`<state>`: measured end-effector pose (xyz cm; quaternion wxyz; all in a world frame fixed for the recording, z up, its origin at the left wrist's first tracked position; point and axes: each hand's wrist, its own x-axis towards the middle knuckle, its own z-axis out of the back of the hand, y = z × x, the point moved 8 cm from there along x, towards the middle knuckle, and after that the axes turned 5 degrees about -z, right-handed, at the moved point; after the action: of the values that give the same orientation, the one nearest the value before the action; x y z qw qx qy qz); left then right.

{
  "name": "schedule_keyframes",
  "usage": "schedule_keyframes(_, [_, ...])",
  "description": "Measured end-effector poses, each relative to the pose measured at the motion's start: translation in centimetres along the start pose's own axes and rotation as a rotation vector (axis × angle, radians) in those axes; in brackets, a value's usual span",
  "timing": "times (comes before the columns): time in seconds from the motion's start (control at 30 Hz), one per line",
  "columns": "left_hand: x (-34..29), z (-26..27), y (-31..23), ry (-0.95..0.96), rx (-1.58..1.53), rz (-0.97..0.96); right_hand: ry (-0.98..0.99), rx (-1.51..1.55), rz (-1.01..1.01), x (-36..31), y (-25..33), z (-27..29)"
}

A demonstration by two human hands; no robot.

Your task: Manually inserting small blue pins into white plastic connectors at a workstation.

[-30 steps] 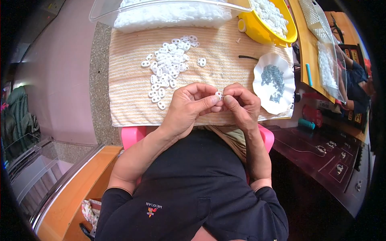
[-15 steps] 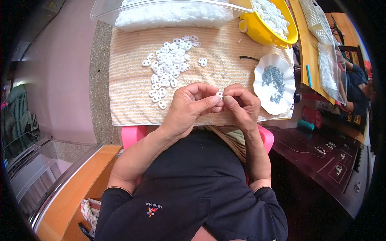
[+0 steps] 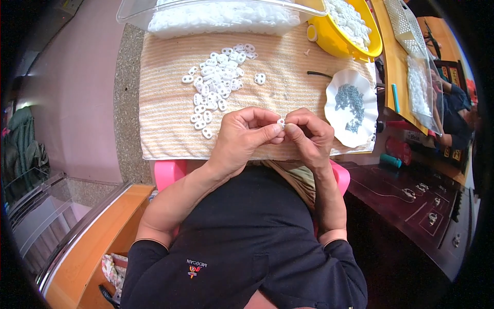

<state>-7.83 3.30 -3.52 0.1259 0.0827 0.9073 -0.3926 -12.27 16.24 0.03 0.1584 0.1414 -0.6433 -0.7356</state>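
Both hands meet over the near edge of the towel, fingertips almost touching. Between thumb and forefinger my left hand pinches a small white plastic piece with holes. My right hand is closed in a pinch at the right side of that piece; whatever lies between its fingertips is too small to make out. A loose pile of white two-hole plastic pieces spreads left and beyond my hands. One white cluster sits apart, right of the pile. Small grey metal parts fill a white scalloped dish to the right.
At the back stand a clear bin of white pieces and a yellow basin, also holding white pieces. A thin black stick lies by the dish. Striped towel covers the table. Another person is at the far right.
Almost nothing differs. My hands stay in the same pinch around the white piece, with only a tiny shift of the fingers; the whole view has moved very slightly.
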Motion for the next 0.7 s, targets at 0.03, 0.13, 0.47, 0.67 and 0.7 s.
schedule_keyframes(0.03, [-0.01,0.05,-0.06,-0.002,0.016,-0.018,0.0,-0.044,0.022,0.03,0.16,-0.03])
schedule_keyframes(0.13, [-0.12,0.04,-0.24,-0.007,0.042,-0.046,0.014,-0.079,0.062,0.06,0.25,-0.31])
schedule_keyframes(0.47, [0.18,0.17,-0.46,0.036,0.045,-0.076,0.038,0.137,-0.08,0.01,-0.29,-0.62])
schedule_keyframes(0.67, [0.22,-0.02,-0.52,0.058,0.019,-0.068,0.047,0.131,-0.041,-0.04,-0.35,-0.36])
schedule_keyframes(0.7, [0.21,-0.08,-0.56,0.06,0.016,-0.066,0.048,0.131,-0.041,-0.09,-0.57,-0.29])
